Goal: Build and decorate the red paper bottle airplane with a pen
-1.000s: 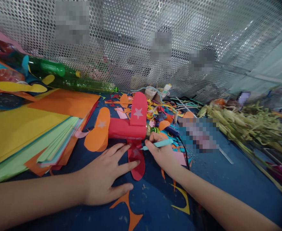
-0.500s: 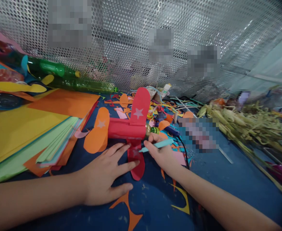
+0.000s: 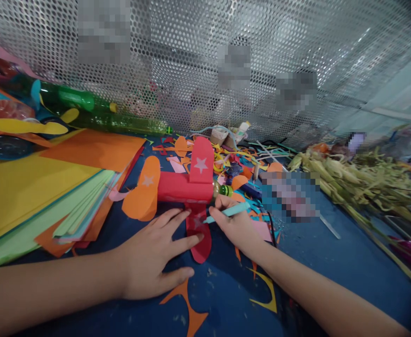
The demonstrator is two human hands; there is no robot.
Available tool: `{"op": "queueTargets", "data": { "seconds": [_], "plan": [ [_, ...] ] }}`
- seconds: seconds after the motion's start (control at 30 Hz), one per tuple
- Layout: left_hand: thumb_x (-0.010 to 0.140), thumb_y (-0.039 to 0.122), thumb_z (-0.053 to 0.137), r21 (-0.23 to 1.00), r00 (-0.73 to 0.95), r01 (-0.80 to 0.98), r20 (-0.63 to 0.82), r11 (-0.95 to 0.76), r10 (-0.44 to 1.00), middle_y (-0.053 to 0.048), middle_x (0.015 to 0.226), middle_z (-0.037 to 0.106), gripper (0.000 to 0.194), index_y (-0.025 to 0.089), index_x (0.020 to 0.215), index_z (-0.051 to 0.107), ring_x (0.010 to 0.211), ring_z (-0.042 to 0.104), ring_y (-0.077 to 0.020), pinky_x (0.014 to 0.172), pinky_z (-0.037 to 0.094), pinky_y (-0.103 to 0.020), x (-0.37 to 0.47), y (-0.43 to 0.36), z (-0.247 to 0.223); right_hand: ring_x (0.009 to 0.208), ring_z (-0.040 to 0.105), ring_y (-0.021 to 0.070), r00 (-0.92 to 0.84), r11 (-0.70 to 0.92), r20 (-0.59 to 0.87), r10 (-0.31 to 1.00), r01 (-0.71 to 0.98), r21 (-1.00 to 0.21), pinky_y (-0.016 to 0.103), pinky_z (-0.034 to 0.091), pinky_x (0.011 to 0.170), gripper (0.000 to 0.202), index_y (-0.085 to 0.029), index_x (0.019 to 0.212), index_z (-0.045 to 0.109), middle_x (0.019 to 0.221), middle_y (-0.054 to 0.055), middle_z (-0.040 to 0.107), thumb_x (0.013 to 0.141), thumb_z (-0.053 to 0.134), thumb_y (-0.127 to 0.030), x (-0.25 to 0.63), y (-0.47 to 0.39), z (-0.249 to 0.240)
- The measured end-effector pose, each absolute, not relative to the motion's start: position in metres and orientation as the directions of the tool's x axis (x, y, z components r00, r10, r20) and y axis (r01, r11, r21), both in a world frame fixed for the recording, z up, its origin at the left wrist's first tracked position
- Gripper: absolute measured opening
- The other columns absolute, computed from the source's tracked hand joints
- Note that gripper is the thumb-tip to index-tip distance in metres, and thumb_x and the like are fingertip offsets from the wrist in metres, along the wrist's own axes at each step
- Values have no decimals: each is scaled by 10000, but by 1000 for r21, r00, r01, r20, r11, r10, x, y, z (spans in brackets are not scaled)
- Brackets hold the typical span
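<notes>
A toy plane (image 3: 177,186) made from a bottle wrapped in red paper lies on the blue table, its green-capped neck pointing right. Pale stars mark its red wings and its orange tail (image 3: 140,192). My right hand (image 3: 231,220) pinches a light-blue pen (image 3: 231,210), whose tip is at the star on the near wing (image 3: 201,243). Flat and spread, my left hand (image 3: 159,255) rests with its fingertips on that wing's left edge, the thumb on the table below.
Stacked coloured paper (image 3: 33,196) lies at the left, with green bottles (image 3: 75,100) behind it. Paper scraps (image 3: 180,147) litter the table beyond the plane. Dried husks (image 3: 349,178) lie at the right. A perforated metal wall (image 3: 191,51) closes off the back.
The plane's far wing has dipped a little lower. The pen has shifted very slightly along with my right hand; my left hand stays in place.
</notes>
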State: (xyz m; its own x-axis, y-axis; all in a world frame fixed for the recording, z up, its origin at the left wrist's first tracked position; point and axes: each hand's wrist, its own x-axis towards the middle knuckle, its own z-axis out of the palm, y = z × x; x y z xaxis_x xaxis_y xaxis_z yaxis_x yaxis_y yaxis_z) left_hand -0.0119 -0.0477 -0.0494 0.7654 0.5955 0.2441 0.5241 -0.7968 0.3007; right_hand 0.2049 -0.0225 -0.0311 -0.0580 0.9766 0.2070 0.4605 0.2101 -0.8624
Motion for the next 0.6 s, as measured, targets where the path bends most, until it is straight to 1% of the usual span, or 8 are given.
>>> {"op": "queueTargets", "data": {
  "seconds": [0.1,0.27,0.4,0.6],
  "plan": [
    [865,490,525,294,768,524,242,-800,592,-128,1452,343,507,329,1341,460,1334,286,-376,988,384,-578,-12,-48,-49,487,278,92,-56,215,213,975,465,-859,236,231,464,268,-218,536,288,504,-69,290,714,488,-199,205,-23,-32],
    [867,495,518,287,766,529,244,-799,594,-133,1442,356,500,333,1337,466,1327,295,-383,976,394,-576,-12,-48,-49,454,318,89,-97,185,158,983,445,-876,229,251,450,237,-219,560,343,477,-70,355,737,499,-198,208,-23,-37],
    [868,496,516,283,761,528,260,-801,594,-130,1443,356,504,329,1340,465,1326,297,-386,980,391,-574,-12,-48,-49,422,333,86,-134,187,142,981,440,-878,225,260,441,217,-218,581,382,448,-75,389,758,507,-199,209,-23,-38],
    [860,486,535,279,762,530,259,-801,594,-116,1471,321,503,331,1334,471,1331,292,-381,991,388,-563,-12,-48,-51,422,339,87,-148,186,135,980,422,-887,226,266,441,219,-220,570,384,446,-71,397,751,506,-200,208,-24,-36]
  ]
}}
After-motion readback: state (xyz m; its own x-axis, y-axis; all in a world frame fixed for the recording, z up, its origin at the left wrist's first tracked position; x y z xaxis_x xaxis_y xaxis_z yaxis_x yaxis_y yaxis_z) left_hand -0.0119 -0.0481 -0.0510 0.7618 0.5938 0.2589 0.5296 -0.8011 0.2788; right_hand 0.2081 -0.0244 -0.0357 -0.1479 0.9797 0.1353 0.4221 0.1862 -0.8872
